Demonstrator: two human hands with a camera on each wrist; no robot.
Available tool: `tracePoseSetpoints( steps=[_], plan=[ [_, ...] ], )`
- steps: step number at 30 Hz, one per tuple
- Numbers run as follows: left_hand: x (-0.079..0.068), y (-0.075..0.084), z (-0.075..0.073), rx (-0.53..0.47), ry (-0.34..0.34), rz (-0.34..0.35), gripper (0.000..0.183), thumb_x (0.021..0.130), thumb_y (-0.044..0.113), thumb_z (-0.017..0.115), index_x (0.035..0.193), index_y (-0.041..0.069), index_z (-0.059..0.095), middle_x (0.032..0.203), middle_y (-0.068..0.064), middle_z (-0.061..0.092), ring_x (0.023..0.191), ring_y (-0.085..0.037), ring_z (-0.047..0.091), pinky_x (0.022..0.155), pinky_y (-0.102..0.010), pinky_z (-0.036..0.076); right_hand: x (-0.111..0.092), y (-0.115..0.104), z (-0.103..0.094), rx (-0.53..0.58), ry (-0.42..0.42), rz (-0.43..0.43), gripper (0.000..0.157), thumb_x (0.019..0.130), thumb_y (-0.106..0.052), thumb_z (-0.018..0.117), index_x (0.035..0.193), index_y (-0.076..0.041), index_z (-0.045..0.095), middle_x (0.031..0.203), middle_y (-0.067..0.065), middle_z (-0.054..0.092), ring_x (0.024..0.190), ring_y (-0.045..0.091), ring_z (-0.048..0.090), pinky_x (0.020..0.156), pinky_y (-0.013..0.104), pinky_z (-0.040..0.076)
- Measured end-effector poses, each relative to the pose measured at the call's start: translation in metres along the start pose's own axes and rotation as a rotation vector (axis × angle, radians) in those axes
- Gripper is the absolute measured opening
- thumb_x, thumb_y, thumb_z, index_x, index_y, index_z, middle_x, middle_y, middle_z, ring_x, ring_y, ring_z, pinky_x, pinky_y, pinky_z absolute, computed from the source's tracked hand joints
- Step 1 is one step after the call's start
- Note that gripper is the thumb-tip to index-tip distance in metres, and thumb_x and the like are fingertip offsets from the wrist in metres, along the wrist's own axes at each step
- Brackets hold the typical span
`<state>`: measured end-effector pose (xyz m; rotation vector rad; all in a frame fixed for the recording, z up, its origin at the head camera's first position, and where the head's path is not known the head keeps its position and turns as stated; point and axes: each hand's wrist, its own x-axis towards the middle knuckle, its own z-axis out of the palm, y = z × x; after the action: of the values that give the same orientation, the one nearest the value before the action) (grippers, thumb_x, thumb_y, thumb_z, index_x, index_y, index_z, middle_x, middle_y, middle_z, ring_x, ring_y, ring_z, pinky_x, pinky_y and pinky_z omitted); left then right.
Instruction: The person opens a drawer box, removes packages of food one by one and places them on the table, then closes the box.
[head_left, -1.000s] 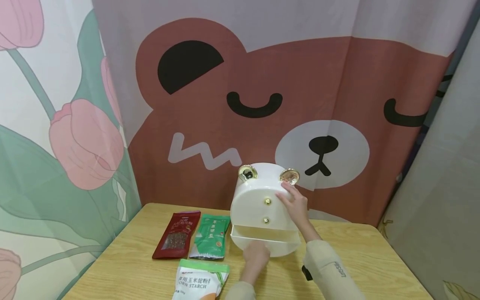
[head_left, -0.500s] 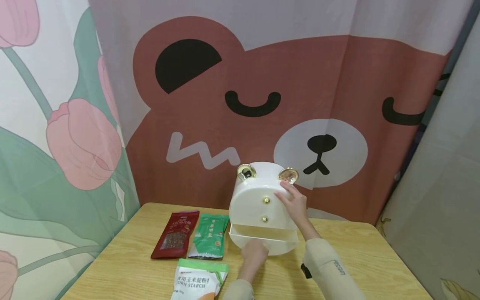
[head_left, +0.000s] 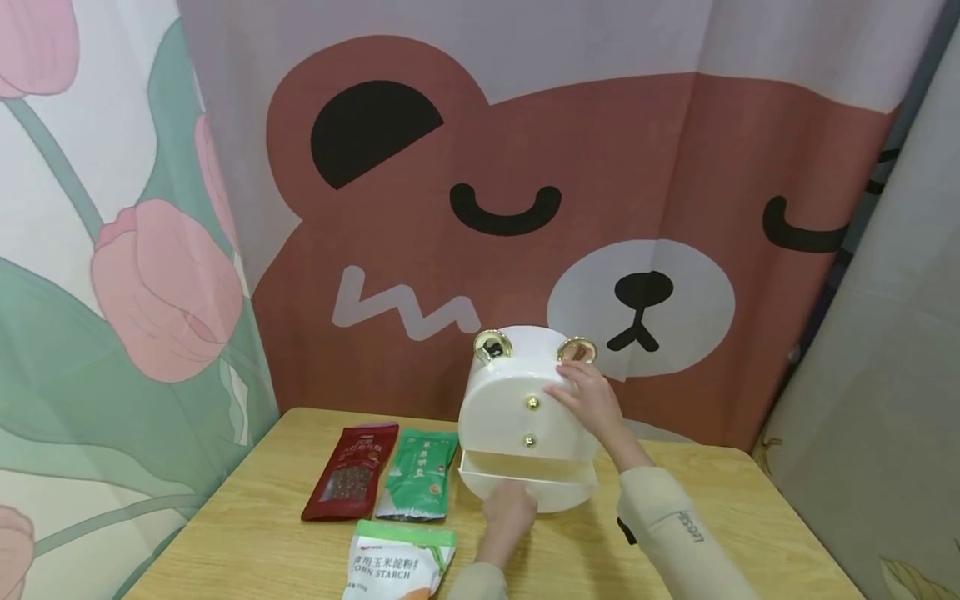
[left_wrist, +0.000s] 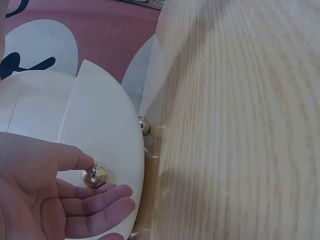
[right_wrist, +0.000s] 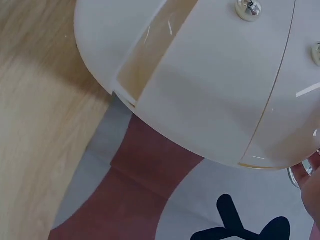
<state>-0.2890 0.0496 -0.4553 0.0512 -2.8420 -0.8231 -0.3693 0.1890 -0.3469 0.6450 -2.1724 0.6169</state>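
A white rounded storage box (head_left: 491,417) with gold-rimmed ears stands at the back of the table, its bottom drawer (head_left: 558,497) pulled partway out. Inside that drawer, the visible part shows only a bare cream surface. My left hand (head_left: 512,510) is at the drawer's front. In the left wrist view, its thumb and index finger pinch the round gold knob (left_wrist: 95,174), the other fingers extended below. My right hand (head_left: 596,404) rests against the box's upper right edge, fingers extended beside the right ear (head_left: 577,350). Only its fingertips show at the right wrist view's edge.
Left of the box lie a dark red packet (head_left: 351,471) and a green packet (head_left: 418,475). A white corn starch bag (head_left: 401,560) with a green top lies nearer the front. A bear-print curtain (head_left: 420,250) hangs directly behind the wooden table (head_left: 697,500).
My right forearm has shifted slightly right, with the right hand tilting a little at the box's upper edge. The left hand, the drawer and the packets stay in place.
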Motion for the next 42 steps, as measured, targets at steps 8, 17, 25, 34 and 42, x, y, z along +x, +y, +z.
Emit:
tracePoseSetpoints(
  steps=[8, 17, 25, 34, 42],
  plan=[
    [-0.002, 0.002, -0.002, -0.030, -0.031, -0.002, 0.021, 0.074, 0.012, 0.058, 0.057, 0.008, 0.046, 0.060, -0.004, 0.045, 0.054, -0.018, 0.046, 0.050, -0.033, 0.041, 0.012, -0.003, -0.001, 0.026, -0.097, -0.161, 0.040, 0.072, -0.022, 0.073, 0.106, -0.004, 0.064, 0.110, 0.012, 0.056, 0.105, 0.030, 0.048, 0.084, 0.044, 0.042],
    [-0.001, 0.001, 0.000, -0.048, -0.073, -0.001, 0.025, 0.077, 0.014, 0.057, 0.055, 0.010, 0.045, 0.059, -0.002, 0.045, 0.053, -0.016, 0.044, 0.049, -0.032, 0.040, 0.021, -0.004, 0.001, 0.077, -0.308, -0.188, 0.042, 0.082, -0.022, 0.064, 0.119, -0.004, 0.056, 0.126, 0.018, 0.048, 0.118, 0.034, 0.040, 0.095, 0.048, 0.030],
    [0.000, -0.002, 0.004, -0.086, -0.049, 0.011, 0.022, 0.077, 0.013, 0.055, 0.058, 0.008, 0.046, 0.059, -0.002, 0.043, 0.053, -0.017, 0.044, 0.048, -0.033, 0.041, 0.022, -0.004, 0.005, 0.146, -0.309, -0.126, 0.039, 0.083, -0.019, 0.063, 0.118, -0.003, 0.057, 0.126, 0.016, 0.049, 0.120, 0.033, 0.039, 0.097, 0.048, 0.027],
    [0.004, -0.003, 0.007, -0.112, -0.038, -0.005, 0.025, 0.076, 0.010, 0.054, 0.055, 0.010, 0.042, 0.055, -0.001, 0.041, 0.048, -0.015, 0.041, 0.045, -0.029, 0.037, 0.025, -0.009, 0.005, 0.175, -0.304, -0.116, 0.038, 0.082, -0.018, 0.063, 0.116, -0.003, 0.059, 0.124, 0.015, 0.050, 0.119, 0.032, 0.040, 0.097, 0.047, 0.028],
    [0.006, -0.002, 0.004, -0.146, -0.060, -0.007, 0.023, 0.075, 0.009, 0.055, 0.055, 0.010, 0.043, 0.055, -0.002, 0.042, 0.049, -0.016, 0.040, 0.047, -0.028, 0.036, 0.023, -0.009, 0.004, 0.176, -0.306, -0.113, 0.037, 0.082, -0.017, 0.063, 0.115, -0.002, 0.059, 0.124, 0.015, 0.051, 0.119, 0.033, 0.040, 0.097, 0.047, 0.028]
  ],
)
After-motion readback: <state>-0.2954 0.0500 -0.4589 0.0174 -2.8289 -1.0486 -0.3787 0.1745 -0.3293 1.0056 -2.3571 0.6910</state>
